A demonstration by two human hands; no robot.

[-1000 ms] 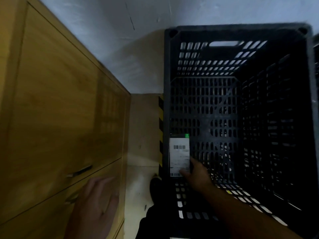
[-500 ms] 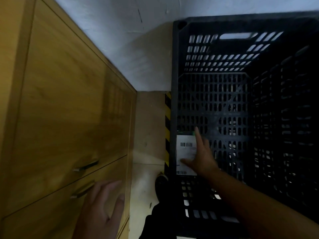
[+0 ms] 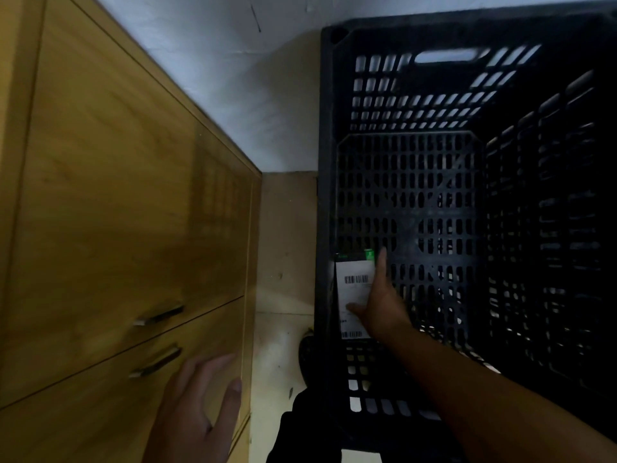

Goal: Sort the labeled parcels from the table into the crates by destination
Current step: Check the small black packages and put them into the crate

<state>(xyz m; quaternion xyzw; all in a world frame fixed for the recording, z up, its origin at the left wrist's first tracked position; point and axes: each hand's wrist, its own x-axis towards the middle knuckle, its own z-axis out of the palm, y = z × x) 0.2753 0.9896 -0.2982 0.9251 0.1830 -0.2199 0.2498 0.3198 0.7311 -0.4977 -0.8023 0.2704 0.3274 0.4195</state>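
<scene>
A big black crate [image 3: 325, 162] with lots of little holes fills the picture from 12 o'clock round to 4 o'clock. The parcel [image 3: 355, 295] is inside it, down at the crate's 8 o'clock side, standing on its edge right against the left wall. It has a white label with black bar codes and a bit of green at the top. The right hand [image 3: 384, 309] reaches in from 5 o'clock and touches the parcel. Its fingers are straight, not curled: the pointing finger lies along the parcel's right edge and the thumb rests on the label. The left hand [image 3: 197, 412] is at 7 o'clock, fingers spread wide, holding nothing, in front of a wooden cabinet [image 3: 117, 212] (I cannot tell if it touches the wood). The cabinet has two metal handles [image 3: 158, 317] and fills the 9 o'clock side. Between cabinet and crate runs a strip of pale floor [image 3: 287, 228], and a white wall [image 3: 233, 78] sits at 11 o'clock.
</scene>
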